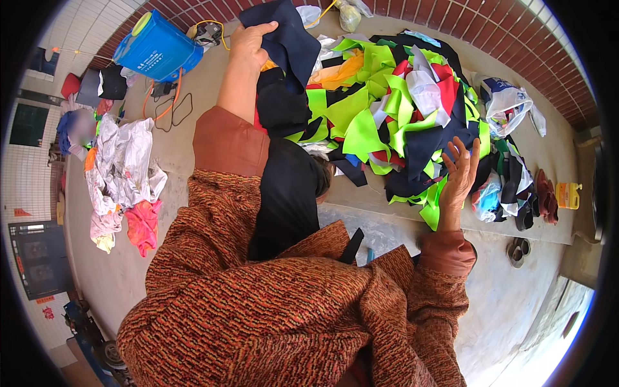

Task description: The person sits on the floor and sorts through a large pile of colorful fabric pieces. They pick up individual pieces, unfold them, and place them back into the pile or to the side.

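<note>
1. Overhead, a piece of dark navy fabric (287, 39) is gripped by the left hand (248, 42), which is raised at the far side of the scene with its fingers closed over the cloth's upper edge.
2. The navy fabric is seen hanging down from that hand, above the left end of the scrap pile (387, 109).
3. The pile is made up of neon green, red, white, orange and dark offcuts, heaped on a concrete floor (193, 129) beside a raised concrete step (387, 222).
4. The right hand (459, 171) is held open, fingers spread, palm turned up, at the near right edge of the pile; nothing is gripped by it, though the scraps just beside it may be touched.
5. Rust-coloured knitted sleeves are worn on both forearms.
6. A blue sprayer tank (158, 48) is placed at the far left, near the brick wall (490, 26).
7. A separate heap of white and pink cloth (122, 174) is laid well apart on the left.
8. A yellow bottle (569, 195) is stood at the far right.
</note>
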Available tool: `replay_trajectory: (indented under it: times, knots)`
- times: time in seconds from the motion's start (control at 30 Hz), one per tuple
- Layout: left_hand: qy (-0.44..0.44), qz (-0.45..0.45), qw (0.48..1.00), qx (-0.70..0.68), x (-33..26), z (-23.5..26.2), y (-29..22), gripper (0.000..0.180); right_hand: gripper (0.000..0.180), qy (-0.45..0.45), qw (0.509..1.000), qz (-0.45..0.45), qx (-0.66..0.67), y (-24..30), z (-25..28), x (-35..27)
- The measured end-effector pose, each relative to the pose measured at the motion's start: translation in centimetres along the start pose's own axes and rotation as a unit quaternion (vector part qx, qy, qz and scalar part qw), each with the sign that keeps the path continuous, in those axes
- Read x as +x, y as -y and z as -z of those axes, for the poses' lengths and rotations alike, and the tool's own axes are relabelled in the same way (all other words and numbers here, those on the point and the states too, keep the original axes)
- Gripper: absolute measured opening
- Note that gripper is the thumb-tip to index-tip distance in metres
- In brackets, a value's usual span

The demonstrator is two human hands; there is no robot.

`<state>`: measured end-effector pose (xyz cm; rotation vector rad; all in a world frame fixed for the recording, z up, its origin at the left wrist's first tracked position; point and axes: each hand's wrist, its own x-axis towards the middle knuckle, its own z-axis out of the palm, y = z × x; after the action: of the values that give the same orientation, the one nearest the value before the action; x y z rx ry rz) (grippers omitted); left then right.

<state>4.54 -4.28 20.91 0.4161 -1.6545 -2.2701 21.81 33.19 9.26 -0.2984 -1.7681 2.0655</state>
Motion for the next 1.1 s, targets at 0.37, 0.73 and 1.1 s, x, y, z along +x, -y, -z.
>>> replay_trajectory:
  times: [0.37,0.73,1.1]
  knots:
    - [-0.262,0.145,0.931,0.210,3.9,19.2,16.4,0.029,0.071,-0.040,0.998,-0.032,-0.032,-0.3,1.8,0.8]
    - [0.086,0.044,0.977,0.192,-0.6,5.1,5.2,0.043,0.049,-0.111,0.987,-0.104,-0.059,-6.8,5.4,2.6]
    - [0.408,-0.009,0.913,-0.016,-18.8,-10.3,0.5,0.024,0.076,-0.008,0.934,-0.324,-0.149,-13.4,3.4,1.6]
